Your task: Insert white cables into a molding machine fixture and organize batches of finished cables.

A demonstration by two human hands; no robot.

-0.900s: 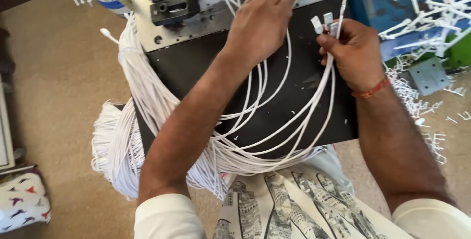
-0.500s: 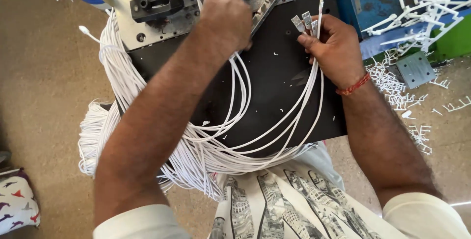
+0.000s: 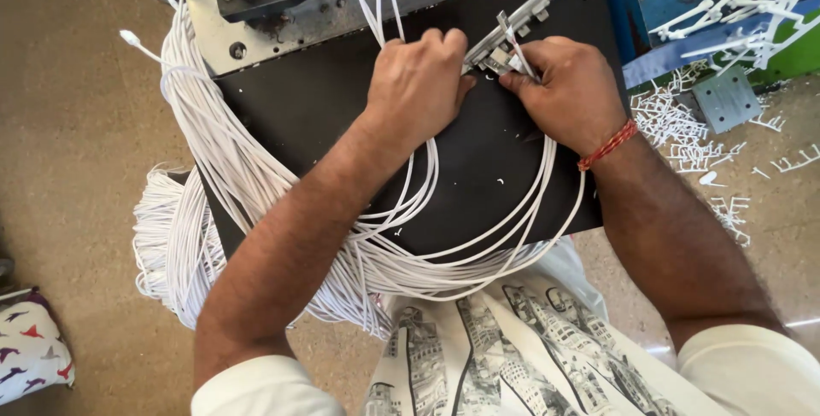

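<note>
Head view, left hand: the left hand [image 3: 416, 83] has come down from the top of the machine and now pinches white cables [image 3: 256, 194] at the metal strip [image 3: 525, 14].
Head view, right hand: the right hand [image 3: 568, 91] has moved in beside it and pinches the cable ends [image 3: 506, 50] against that strip.
Head view, cables: most lie looped over the black plate [image 3: 325, 100] and hang down the side.
Meaning: the ends look ready to go into the strip.

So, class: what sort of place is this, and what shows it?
Probably a small cable-assembly workshop: bundles of white cables lie over a black work plate, both hands work at a metal jig, and white plastic offcuts litter the floor.
</note>
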